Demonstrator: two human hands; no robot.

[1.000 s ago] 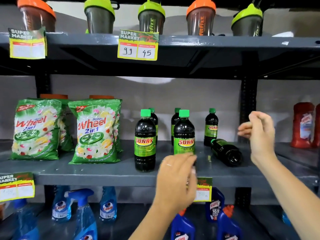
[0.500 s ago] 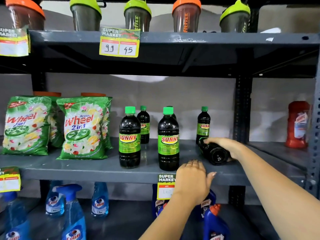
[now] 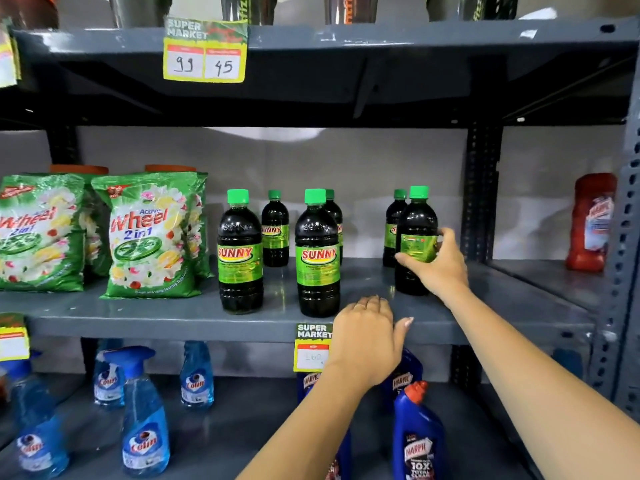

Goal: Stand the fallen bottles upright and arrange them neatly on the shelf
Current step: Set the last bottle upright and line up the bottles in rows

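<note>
Several dark Sunny bottles with green caps stand on the grey middle shelf (image 3: 173,315). My right hand (image 3: 438,263) grips the rightmost front bottle (image 3: 415,221) around its green label; it stands upright on the shelf. Behind it stands another bottle (image 3: 392,226). Two more front bottles stand to the left, one in the middle (image 3: 317,258) and one further left (image 3: 239,254), with two smaller-looking ones (image 3: 275,230) behind them. My left hand (image 3: 367,336) rests on the shelf's front edge, fingers relaxed, holding nothing.
Green Wheel detergent bags (image 3: 152,237) fill the shelf's left side. A red Harpic bottle (image 3: 590,221) stands in the bay at right beyond the upright post (image 3: 479,188). Blue Colin sprays (image 3: 143,414) and Harpic bottles (image 3: 417,434) occupy the lower shelf; shakers line the top shelf.
My right hand reached the fallen bottle, took hold of it and stood it upright at the front right. My left hand moved from the middle bottle to the shelf edge. The view shifted left.
</note>
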